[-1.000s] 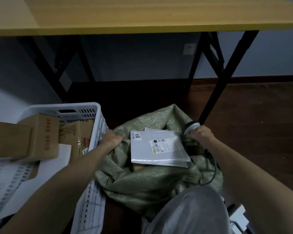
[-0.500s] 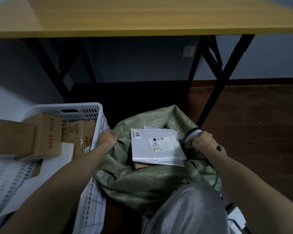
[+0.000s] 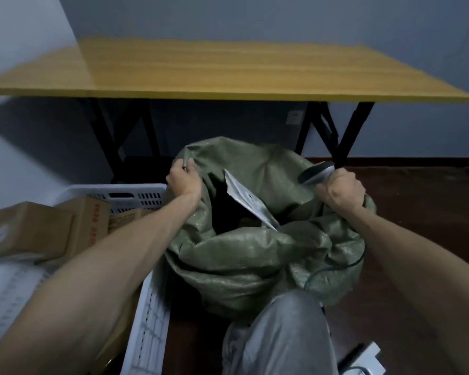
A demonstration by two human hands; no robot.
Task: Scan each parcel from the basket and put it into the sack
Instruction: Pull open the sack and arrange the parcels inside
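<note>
Gripping left hand (image 3: 184, 182): fingers clamped on green woven sack (image 3: 241, 255) rim.
Right hand (image 3: 341, 190): fingers clamped round grey handheld scanner (image 3: 316, 173).

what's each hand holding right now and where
The left hand grips the sack by its rim; right hand holds the scanner by its handle, seemingly with the sack's opposite rim too.

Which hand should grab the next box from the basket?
The left hand. It grips the sack rim right beside the basket, where the boxes lie. The right hand is on the sack's far side and holds the scanner.
</note>
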